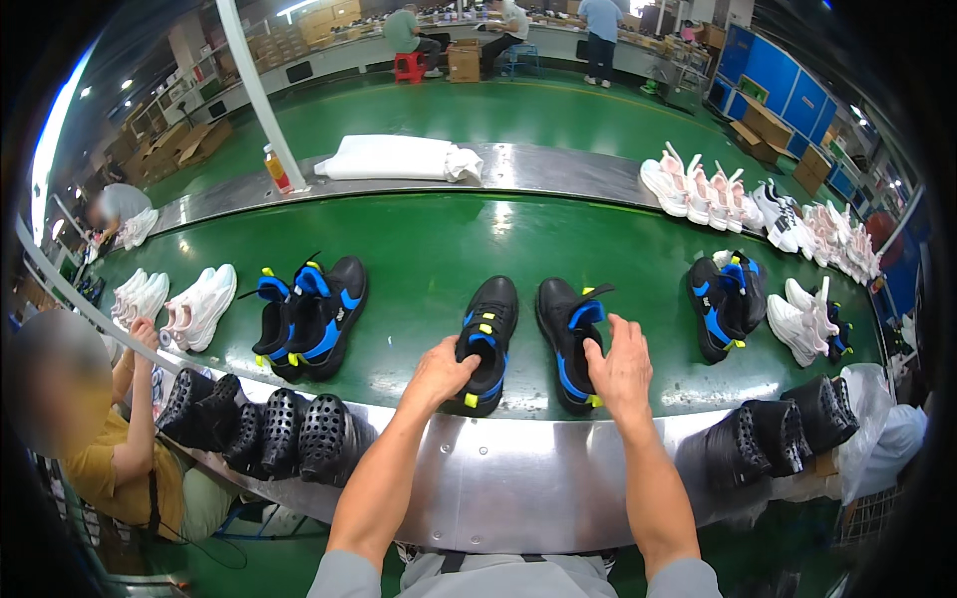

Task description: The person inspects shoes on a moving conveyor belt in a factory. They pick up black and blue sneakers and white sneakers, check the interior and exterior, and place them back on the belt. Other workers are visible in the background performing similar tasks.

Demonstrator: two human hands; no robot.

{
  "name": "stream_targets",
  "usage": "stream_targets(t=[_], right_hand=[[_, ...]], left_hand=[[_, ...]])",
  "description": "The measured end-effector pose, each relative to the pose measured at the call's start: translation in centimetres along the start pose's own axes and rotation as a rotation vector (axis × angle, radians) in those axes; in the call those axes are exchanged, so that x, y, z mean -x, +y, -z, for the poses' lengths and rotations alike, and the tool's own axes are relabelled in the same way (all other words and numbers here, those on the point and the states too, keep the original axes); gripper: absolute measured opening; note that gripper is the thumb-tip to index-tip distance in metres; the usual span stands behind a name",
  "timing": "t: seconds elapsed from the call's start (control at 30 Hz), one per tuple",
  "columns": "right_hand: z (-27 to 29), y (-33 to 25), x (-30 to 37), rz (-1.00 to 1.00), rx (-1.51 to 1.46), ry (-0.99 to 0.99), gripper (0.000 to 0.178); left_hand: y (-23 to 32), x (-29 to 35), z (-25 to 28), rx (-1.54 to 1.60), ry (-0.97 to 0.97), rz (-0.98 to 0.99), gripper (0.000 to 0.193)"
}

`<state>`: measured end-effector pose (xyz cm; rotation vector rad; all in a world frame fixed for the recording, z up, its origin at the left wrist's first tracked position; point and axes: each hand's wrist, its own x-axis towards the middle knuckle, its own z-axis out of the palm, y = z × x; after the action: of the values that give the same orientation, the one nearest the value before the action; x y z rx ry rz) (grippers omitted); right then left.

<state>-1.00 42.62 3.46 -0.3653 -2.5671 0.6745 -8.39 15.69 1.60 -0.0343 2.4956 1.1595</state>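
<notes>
A pair of black sneakers with blue trim and yellow-green tabs stands in front of me on the green belt, toes pointing away. My left hand [445, 373] is closed at the near left side of the left sneaker [487, 311], thumb against its collar; its strap lies across the top. Beside the right sneaker [558, 317], my right hand [624, 367] has its fingers apart, with the thumb at the shoe's opening. That sneaker's strap stands loose, sticking up to the right. Nothing shows inside my right hand.
More black-blue sneakers stand left [324, 317] and right [720, 304], with white shoes [202, 307] beyond. Black perforated shoe moulds [324, 434] line the metal edge [488, 478] at both sides. A wrapped white roll [394, 159] and bottle [276, 169] lie across the belt. A co-worker [110, 439] sits left.
</notes>
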Motion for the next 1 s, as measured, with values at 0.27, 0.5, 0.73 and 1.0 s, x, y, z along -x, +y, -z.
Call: stream_targets(t=[0.27,0.5,0.73,1.0], right_hand=[[0.3,0.6,0.7,-0.562,-0.288,-0.644,0.067],[-3.4,4.3,-6.1,0.318,-0.237,-0.338,0.061],[-2.8,4.5,-3.5,0.577,-0.02,-0.371,0.042],[-6.5,4.7,-1.6,0.293,-0.35,-0.108,0.029]], left_hand=[[6.7,1.9,-7.0,-0.288,0.157,-0.471,0.063],[5.5,-2.5,-11.9,-0.1,0.281,-0.596,0.037],[5.4,-0.9,-11.3,0.057,0.375,-0.429,0.016],[5.4,2.0,-11.6,-0.299,0.295,-0.554,0.022]])
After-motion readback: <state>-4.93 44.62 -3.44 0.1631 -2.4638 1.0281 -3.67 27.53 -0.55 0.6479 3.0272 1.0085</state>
